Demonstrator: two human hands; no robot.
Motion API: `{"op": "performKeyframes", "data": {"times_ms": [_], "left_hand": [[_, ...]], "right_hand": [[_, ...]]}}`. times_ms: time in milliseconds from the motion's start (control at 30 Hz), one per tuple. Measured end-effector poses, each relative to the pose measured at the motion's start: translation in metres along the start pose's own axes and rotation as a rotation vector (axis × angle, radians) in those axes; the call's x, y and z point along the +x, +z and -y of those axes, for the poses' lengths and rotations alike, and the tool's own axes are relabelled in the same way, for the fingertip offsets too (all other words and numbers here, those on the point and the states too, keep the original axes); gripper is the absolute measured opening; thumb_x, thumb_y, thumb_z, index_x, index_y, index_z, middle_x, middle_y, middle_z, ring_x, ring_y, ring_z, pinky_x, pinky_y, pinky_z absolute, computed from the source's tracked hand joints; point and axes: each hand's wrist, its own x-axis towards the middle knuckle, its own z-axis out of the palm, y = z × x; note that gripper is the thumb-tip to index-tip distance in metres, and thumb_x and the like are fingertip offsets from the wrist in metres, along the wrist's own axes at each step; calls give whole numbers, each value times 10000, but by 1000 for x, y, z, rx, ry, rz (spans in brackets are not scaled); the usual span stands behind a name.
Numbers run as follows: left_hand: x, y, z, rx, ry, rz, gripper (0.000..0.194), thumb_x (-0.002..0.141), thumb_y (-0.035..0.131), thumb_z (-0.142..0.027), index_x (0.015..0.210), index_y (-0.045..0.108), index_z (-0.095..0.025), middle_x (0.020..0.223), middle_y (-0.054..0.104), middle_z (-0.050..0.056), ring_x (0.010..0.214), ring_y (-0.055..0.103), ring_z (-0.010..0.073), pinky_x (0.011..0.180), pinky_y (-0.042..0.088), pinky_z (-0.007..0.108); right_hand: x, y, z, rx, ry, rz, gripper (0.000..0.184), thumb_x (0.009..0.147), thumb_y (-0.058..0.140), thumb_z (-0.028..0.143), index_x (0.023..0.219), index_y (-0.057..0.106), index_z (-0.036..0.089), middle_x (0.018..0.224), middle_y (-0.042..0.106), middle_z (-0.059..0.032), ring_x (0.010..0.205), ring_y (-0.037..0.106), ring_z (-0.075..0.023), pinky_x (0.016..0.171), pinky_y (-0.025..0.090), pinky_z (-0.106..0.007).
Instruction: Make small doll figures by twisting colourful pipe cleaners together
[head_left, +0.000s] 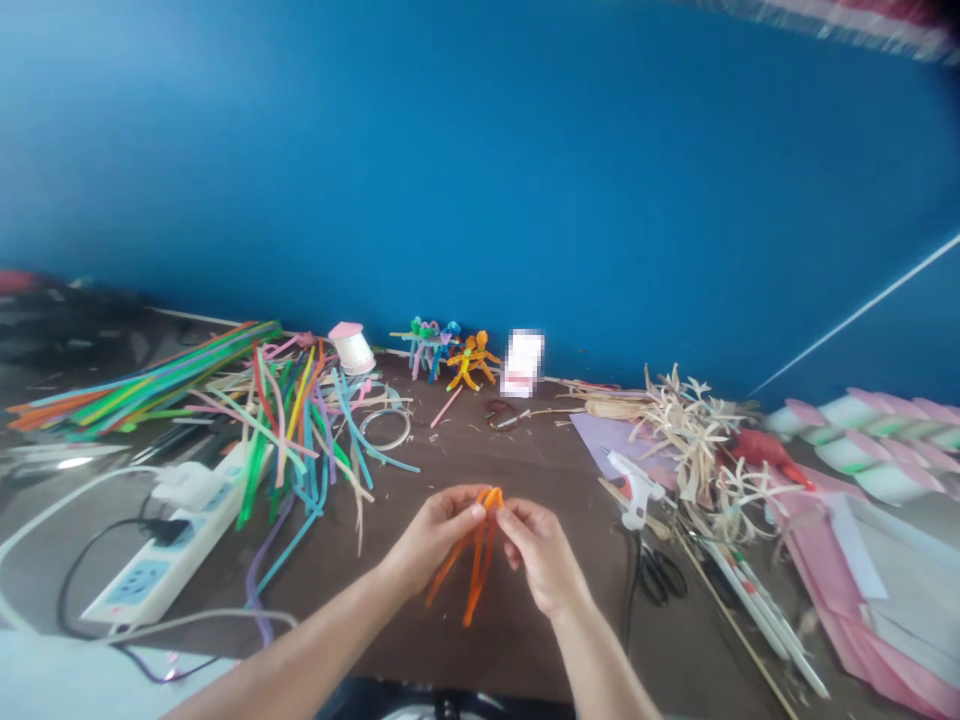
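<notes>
Both my hands are raised over the brown tabletop (517, 650), pinching a bundle of orange pipe cleaners (474, 570) between them. My left hand (433, 535) grips the bundle's top from the left, and my right hand (540, 555) holds it from the right. Its loose ends hang down below my fingers, and the fingers hide part of the twist at the top. A heap of multicoloured pipe cleaners (289, 430) lies to the left of my hands.
A white power strip (161, 545) with plugged-in cables lies at left. To the right are a white hot glue gun (636, 487), black-handled scissors (660, 575), dried straw strips (690, 430) and pink paper sheets (847, 560). Pipe-cleaner figures (471, 362) stand against the blue wall (480, 150).
</notes>
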Motion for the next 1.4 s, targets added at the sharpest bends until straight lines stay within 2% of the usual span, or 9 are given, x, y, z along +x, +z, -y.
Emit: {"op": "performKeyframes", "data": {"times_ms": [100, 200, 333, 500, 700, 833, 1067, 1167, 1400], "left_hand": [[1, -1, -7, 22, 21, -56, 415, 760, 557, -413, 1078, 588, -148, 884, 677, 68, 797, 613, 174, 786, 446, 302], [3, -2, -11, 67, 17, -29, 372, 747, 579, -391, 1017, 625, -140, 845, 686, 61, 786, 616, 180, 797, 446, 309], [5, -2, -9, 84, -13, -10, 336, 724, 605, -369, 951, 651, -125, 771, 690, 56, 735, 616, 182, 729, 473, 307], [5, -2, -5, 164, 21, -26, 332, 695, 633, -311, 975, 642, -133, 847, 688, 68, 772, 611, 183, 716, 470, 289], [7, -5, -4, 496, 243, -48, 199, 700, 607, -235, 856, 696, -150, 825, 666, 67, 750, 600, 175, 680, 452, 246], [7, -6, -3, 635, 325, -106, 179, 718, 564, -182, 834, 699, -173, 775, 672, 53, 704, 606, 166, 643, 452, 231], [2, -9, -2, 824, 559, -43, 241, 774, 486, -152, 893, 690, -196, 817, 677, 71, 762, 620, 168, 702, 470, 255], [-1, -9, -2, 900, 633, -23, 254, 810, 448, -173, 926, 673, -192, 833, 667, 82, 770, 616, 160, 700, 480, 254], [-4, -11, -2, 1022, 846, -14, 255, 820, 430, -130, 950, 648, -164, 834, 661, 102, 767, 609, 156, 700, 481, 244]], "right_hand": [[-1, 0, 0, -29, 31, 37, 271, 736, 588, 393, 625, 528, 153, 451, 403, 74, 399, 338, -47, 376, 239, -155], [-1, 1, 2, -41, 44, 59, 268, 740, 571, 397, 637, 528, 153, 477, 412, 67, 416, 366, -55, 374, 254, -152], [-1, 3, 3, -86, 42, -7, 219, 740, 555, 366, 688, 552, 153, 490, 412, 68, 399, 355, -52, 365, 266, -153], [1, 3, 0, -128, 28, -56, 158, 741, 541, 317, 742, 565, 160, 525, 478, 52, 396, 381, -56, 360, 281, -155], [2, 3, -2, -185, -90, -63, 83, 700, 553, 214, 763, 564, 161, 583, 562, 20, 479, 490, -96, 422, 366, -180], [-1, 6, 0, -349, -203, -69, 91, 678, 521, 129, 752, 563, 161, 636, 591, 8, 551, 537, -115, 507, 421, -200], [-7, 7, -1, -638, -398, -175, 152, 780, 474, 196, 786, 625, 178, 718, 651, -36, 628, 589, -153, 574, 454, -229], [-8, 7, 0, -648, -408, -194, 164, 797, 477, 224, 765, 631, 179, 697, 657, -39, 628, 603, -162, 579, 458, -234], [-11, 15, 0, -490, -333, -199, 198, 826, 475, 270, 744, 622, 166, 669, 658, -32, 606, 607, -154, 553, 455, -216]]}}
